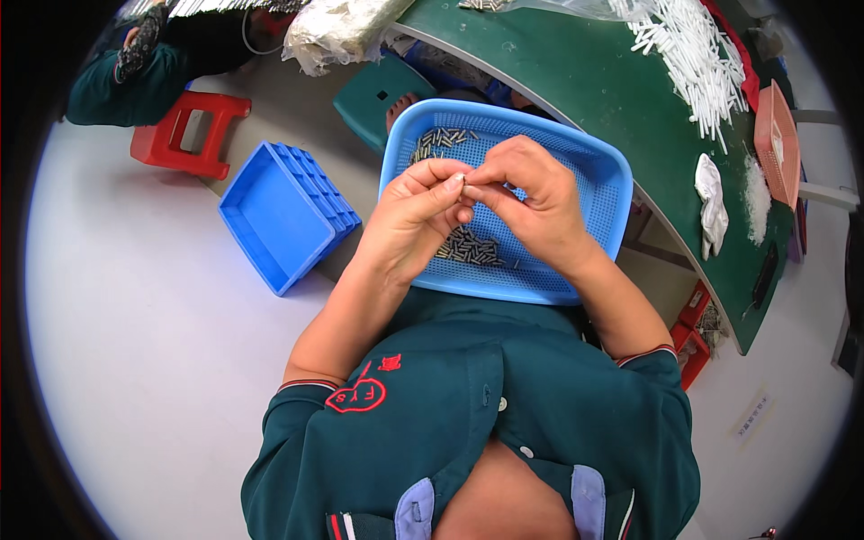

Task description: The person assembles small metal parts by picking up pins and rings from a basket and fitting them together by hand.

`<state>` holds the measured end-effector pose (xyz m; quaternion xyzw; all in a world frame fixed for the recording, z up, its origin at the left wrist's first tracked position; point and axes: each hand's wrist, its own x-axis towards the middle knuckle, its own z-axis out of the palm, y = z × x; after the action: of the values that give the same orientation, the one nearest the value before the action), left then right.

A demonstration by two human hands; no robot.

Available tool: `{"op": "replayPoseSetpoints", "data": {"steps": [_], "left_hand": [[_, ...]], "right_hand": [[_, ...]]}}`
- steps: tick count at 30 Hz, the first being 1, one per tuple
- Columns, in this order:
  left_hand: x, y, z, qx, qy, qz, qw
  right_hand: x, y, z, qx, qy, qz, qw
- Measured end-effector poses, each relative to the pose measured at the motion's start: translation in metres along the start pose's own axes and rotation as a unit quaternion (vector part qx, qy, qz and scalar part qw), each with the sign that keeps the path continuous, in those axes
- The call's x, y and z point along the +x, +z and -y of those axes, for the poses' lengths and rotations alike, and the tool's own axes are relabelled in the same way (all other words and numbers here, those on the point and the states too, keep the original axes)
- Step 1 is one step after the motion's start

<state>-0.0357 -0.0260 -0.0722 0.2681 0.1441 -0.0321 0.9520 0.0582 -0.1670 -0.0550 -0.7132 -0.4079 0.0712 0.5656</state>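
Observation:
Both hands meet above a blue perforated plastic basket (pixel 607 162) on my lap. My left hand (pixel 416 209) is closed, thumb and forefinger pinching something tiny. From the right, my right hand (pixel 533 193) pinches at the same spot, its fingertips touching the left ones. What sits between them is too small and covered to name; only a pale bit shows at the tips. Below the hands, many small metal pins (pixel 470 247) lie heaped in the basket's near part. More of these short metal pieces (pixel 441 140) lie in its far left corner.
A green table (pixel 576 54) curves along the right, bearing a pile of white tubes (pixel 697 63) and a white glove (pixel 711 205). Stacked blue trays (pixel 274 220) stand left of the basket, near a red stool (pixel 193 135). Another person (pixel 126 94) sits at the far left.

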Motion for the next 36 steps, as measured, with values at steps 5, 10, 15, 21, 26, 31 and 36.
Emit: {"op": "replayPoseSetpoints", "data": {"steps": [5, 10, 15, 21, 26, 31, 36], "left_hand": [[-0.001, 0.002, -0.001, 0.002, 0.052, -0.016, 0.999], [-0.001, -0.003, 0.002, 0.041, 0.099, -0.061, 0.992], [-0.002, -0.010, 0.007, -0.019, 0.031, -0.050, 0.998], [-0.003, -0.006, 0.001, -0.036, 0.032, -0.032, 0.998], [-0.005, -0.005, -0.001, -0.032, 0.038, -0.020, 0.999], [-0.004, -0.011, 0.005, -0.028, 0.040, 0.004, 0.999], [-0.008, -0.011, 0.004, -0.019, 0.035, 0.004, 0.999]], "right_hand": [[0.004, -0.002, 0.004, 0.065, 0.063, 0.035, 0.995], [-0.004, 0.000, -0.005, 0.086, 0.134, 0.104, 0.982], [-0.011, 0.007, -0.008, 0.204, 0.188, 0.084, 0.957], [-0.017, 0.005, -0.026, -0.030, 0.166, 0.102, 0.980], [-0.024, 0.028, -0.023, -0.257, 0.025, 0.178, 0.949], [-0.031, 0.047, -0.025, -0.289, 0.047, 0.162, 0.942], [-0.037, 0.041, -0.025, -0.305, 0.051, 0.172, 0.935]]}}
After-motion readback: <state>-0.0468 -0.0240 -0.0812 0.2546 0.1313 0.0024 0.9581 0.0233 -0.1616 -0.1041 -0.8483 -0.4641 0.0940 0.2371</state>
